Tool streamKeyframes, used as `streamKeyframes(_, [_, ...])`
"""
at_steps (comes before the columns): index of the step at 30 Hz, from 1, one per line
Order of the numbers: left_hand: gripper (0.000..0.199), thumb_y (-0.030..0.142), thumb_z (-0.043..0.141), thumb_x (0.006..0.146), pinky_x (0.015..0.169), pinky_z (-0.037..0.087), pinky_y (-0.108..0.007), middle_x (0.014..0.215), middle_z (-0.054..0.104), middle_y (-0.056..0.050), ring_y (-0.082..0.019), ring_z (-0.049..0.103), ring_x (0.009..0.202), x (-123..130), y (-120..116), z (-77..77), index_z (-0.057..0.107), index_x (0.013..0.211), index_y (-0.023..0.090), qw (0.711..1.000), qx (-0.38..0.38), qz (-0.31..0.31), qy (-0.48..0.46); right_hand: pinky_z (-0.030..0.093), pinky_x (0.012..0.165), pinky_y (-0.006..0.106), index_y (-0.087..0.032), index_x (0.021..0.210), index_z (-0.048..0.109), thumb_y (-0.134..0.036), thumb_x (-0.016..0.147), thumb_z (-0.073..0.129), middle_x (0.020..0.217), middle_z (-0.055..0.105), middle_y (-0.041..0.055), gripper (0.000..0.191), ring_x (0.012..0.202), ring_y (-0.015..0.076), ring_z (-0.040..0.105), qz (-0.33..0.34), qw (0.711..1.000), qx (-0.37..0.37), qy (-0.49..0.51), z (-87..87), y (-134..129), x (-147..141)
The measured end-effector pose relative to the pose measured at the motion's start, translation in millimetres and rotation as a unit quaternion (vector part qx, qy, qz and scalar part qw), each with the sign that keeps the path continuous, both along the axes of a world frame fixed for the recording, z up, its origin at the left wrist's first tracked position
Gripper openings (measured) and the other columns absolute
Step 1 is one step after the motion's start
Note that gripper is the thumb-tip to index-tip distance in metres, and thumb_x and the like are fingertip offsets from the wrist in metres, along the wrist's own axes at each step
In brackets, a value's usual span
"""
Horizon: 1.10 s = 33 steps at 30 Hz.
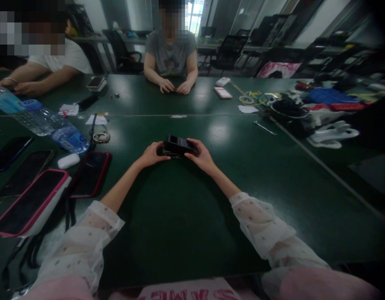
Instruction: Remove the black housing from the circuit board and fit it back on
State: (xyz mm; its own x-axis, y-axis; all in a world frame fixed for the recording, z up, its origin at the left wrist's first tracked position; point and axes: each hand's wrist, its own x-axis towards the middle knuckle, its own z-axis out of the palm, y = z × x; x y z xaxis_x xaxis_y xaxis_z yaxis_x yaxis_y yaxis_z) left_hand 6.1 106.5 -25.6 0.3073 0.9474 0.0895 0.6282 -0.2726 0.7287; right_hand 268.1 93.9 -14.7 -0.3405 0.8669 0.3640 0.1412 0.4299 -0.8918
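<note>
Left hand (152, 156) and right hand (202, 156) pinch opposite ends of a boxy, hard-edged black device (179, 143), over that smooth, softly gleaming green bench (183, 216)!

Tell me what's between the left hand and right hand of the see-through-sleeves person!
A black gadget, held by the left hand on one side and the right hand on the other. The head view shows it.

Sheer white dark-dotted sleeves (264, 229)
</note>
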Motion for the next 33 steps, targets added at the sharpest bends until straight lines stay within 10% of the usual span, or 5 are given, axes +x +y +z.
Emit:
streamKeyframes(16, [0.062, 0.048, 0.071, 0.074, 0.093, 0.041, -0.052, 0.127, 0.053, -0.007, -0.03, 0.048, 0.117, 0.3, -5.2, 12.6, 0.048, 0.13, 0.032, 0.998, 0.031, -0.045, 0.027, 0.047, 0.101, 0.043, -0.027, 0.131, 0.039, -0.043, 0.08, 0.064, 0.128, 0.053, 0.0089, 0.059, 0.119, 0.0228, 0.053, -0.111, 0.994, 0.017, 0.018, -8.3, 8.0, 9.0])
streamKeyframes(24, [0.06, 0.045, 0.071, 0.074, 0.094, 0.04, -0.051, 0.126, 0.055, -0.006, -0.03, 0.048, 0.116, -0.4, -5.1, 13.4, 0.049, 0.129, 0.032, 0.998, 0.038, -0.05, 0.027, 0.051, 0.092, 0.045, -0.023, 0.13, 0.039, -0.035, 0.082, 0.059, 0.124, 0.051, 0.0102, 0.053, 0.109, 0.0237, 0.056, -0.348, 0.928, 0.119, -0.05, -13.5, 13.4, 44.4])
streamKeyframes(33, [0.061, 0.051, 0.069, 0.075, 0.093, 0.041, -0.05, 0.127, 0.053, -0.007, -0.031, 0.048, 0.117, -1.4, -4.5, 12.7, 0.049, 0.129, 0.031, 0.997, 0.036, -0.056, 0.027, 0.038, 0.102, 0.053, -0.013, 0.122, 0.042, -0.023, 0.072, 0.067, 0.119, 0.047, 0.0166, 0.057, 0.116, 0.0314, 0.046, -0.386, 0.894, 0.105, -0.203, -24.1, 15.8, 55.1])
